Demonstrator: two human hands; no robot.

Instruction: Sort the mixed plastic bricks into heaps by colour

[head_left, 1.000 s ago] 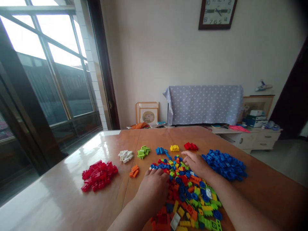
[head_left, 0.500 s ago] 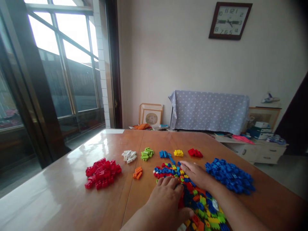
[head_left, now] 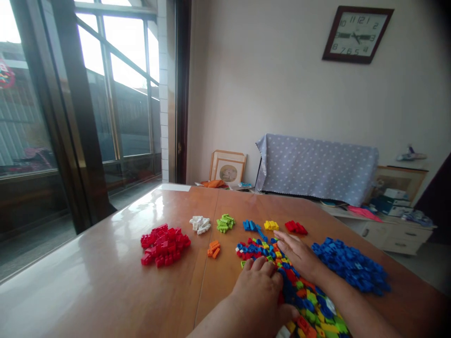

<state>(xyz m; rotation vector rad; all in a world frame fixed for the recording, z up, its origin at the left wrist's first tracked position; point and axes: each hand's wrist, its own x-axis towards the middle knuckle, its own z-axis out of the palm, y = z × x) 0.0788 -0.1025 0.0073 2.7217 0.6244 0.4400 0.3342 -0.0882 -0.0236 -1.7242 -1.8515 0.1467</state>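
Observation:
A mixed heap of small toy bricks (head_left: 310, 305) in several colours spreads across the table in front of me. My left hand (head_left: 259, 291) lies palm down over the heap's left side, thumb apart from bent fingers. Opposite it, my right hand (head_left: 298, 253) rests along the heap's right edge with its fingers stretched out, nearest the loose bricks (head_left: 259, 249) at the far end. Neither hand shows a brick in its grip; what lies under the palms is hidden.
Sorted piles lie around the heap: red bricks (head_left: 165, 245), blue bricks (head_left: 348, 265), white (head_left: 200, 224), lime green (head_left: 225, 223), orange (head_left: 213, 249), small blue (head_left: 251, 226), yellow (head_left: 271, 225) and small red (head_left: 296, 227). They share the brown wooden table (head_left: 116, 281).
The camera view has turned slightly left, so everything sits further right in the picture. Both hands stay at the heap, with little visible movement against the bricks.

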